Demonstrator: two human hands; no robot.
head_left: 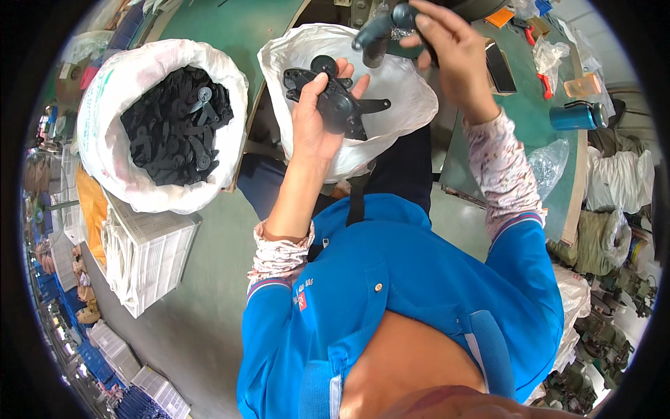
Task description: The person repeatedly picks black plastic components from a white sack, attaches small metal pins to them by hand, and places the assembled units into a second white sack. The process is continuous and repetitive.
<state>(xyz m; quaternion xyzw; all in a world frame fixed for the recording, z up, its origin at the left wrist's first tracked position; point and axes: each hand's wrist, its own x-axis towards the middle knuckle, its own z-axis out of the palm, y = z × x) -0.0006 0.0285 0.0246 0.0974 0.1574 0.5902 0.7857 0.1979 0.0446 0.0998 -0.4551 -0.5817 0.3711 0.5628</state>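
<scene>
My left hand [314,129] is closed round several black plastic parts [338,112], flat arms with round discs, which jut out past the fingers. It is above an open white sack [412,94] between my knees and the bench. My right hand [457,59] is raised at the far edge, fingers bent round a dark plastic part with a round end [405,15]. Beside it, another dark rounded shape [375,45] is smeared, and I cannot tell whether it is held. To the left, a second white sack [98,140] is filled with similar black parts [174,133].
White plastic crates [164,255] stand under the left sack. On the green bench [464,160] at right are a blue flask [578,116], an orange-tinted cup [581,86], red-handled tools [544,85], a dark open box [497,70] and a clear plastic bag [549,167].
</scene>
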